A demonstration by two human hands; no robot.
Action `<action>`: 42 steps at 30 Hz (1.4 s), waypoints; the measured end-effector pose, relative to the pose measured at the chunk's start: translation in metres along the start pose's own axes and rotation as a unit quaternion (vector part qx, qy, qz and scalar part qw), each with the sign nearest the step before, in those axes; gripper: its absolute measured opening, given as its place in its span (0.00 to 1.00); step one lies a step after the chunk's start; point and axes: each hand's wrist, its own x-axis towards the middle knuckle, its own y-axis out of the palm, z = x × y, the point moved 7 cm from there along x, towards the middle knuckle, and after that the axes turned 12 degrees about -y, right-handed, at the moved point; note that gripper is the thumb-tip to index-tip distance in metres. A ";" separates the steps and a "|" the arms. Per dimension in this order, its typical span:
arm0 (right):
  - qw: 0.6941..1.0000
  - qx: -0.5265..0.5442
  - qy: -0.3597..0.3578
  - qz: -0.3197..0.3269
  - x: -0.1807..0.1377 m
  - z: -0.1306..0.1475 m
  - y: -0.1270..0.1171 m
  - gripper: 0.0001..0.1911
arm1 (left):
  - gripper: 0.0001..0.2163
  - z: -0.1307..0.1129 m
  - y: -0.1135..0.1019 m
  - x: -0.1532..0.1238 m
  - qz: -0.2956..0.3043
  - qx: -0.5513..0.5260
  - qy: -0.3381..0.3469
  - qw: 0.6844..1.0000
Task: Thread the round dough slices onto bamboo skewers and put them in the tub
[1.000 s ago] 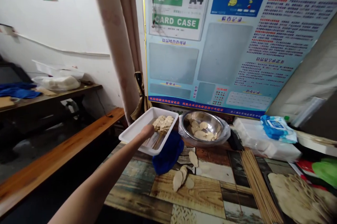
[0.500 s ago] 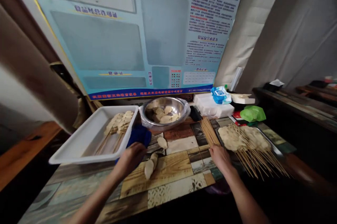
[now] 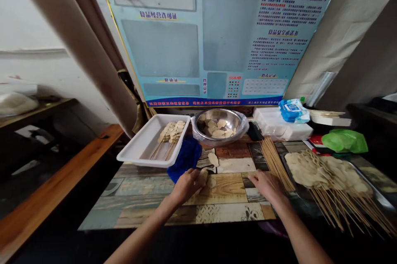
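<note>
My left hand (image 3: 185, 186) lies on the table with its fingers closed on pale food slices (image 3: 204, 176) beside a blue cloth (image 3: 185, 158). One more loose slice (image 3: 213, 159) lies just beyond them. My right hand (image 3: 267, 184) rests on the table at the near end of a bundle of bare bamboo skewers (image 3: 273, 157), fingers bent, nothing visible in them. A white tray (image 3: 141, 147) with skewered slices (image 3: 171, 132) stands to the left. A steel bowl (image 3: 220, 125) of slices sits behind the cloth.
A metal tray (image 3: 370, 187) piled with finished skewers (image 3: 322, 171) is on the right. White boxes (image 3: 281, 125), a blue wipes pack (image 3: 293, 109) and a green bag (image 3: 344, 141) stand at the back right. A wooden bench (image 3: 58, 185) runs along the left. A poster (image 3: 217, 28) covers the wall.
The view swung from the left back over the table. My left hand left the white tray and came down onto the loose slices. My right hand came into view by the skewers.
</note>
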 end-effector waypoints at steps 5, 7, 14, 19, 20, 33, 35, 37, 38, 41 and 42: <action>0.999 -0.013 0.026 0.026 0.001 0.000 0.008 0.12 | 0.04 0.010 0.009 -0.014 0.015 -0.029 -0.014 0.999; 0.999 -0.017 0.042 0.028 0.003 -0.006 0.007 0.12 | 0.04 0.013 0.004 -0.015 0.019 -0.085 -0.019 0.996; 0.997 -0.009 0.068 0.024 0.004 -0.024 -0.006 0.10 | 0.10 0.028 -0.020 -0.017 -0.010 -0.476 -0.139 0.868; 0.999 0.040 -0.018 -0.028 -0.023 0.004 -0.014 0.08 | 0.14 0.018 -0.003 -0.020 0.079 -0.691 -0.195 0.691; 0.996 0.059 -0.051 -0.035 -0.034 0.019 -0.012 0.08 | 0.15 0.017 0.000 -0.020 0.086 -0.703 -0.206 0.675; 0.887 0.289 -0.334 -0.134 -0.128 0.150 0.031 0.21 | 0.18 0.015 0.002 -0.023 0.092 -0.734 -0.215 0.638; 0.886 0.293 -0.334 -0.131 -0.128 0.150 0.029 0.21 | 0.18 0.014 -0.002 -0.024 0.088 -0.729 -0.208 0.647; 0.888 0.295 -0.328 -0.130 -0.128 0.152 0.027 0.22 | 0.17 0.014 -0.004 -0.025 0.085 -0.723 -0.200 0.656; 0.889 0.294 -0.325 -0.131 -0.128 0.152 0.027 0.23 | 0.17 0.014 -0.005 -0.025 0.084 -0.720 -0.194 0.661; 0.891 0.292 -0.321 -0.134 -0.129 0.154 0.025 0.24 | 0.16 0.013 -0.008 -0.026 0.077 -0.706 -0.176 0.682; 0.891 0.292 -0.322 -0.135 -0.129 0.154 0.025 0.24 | 0.16 0.013 -0.009 -0.027 0.075 -0.699 -0.170 0.691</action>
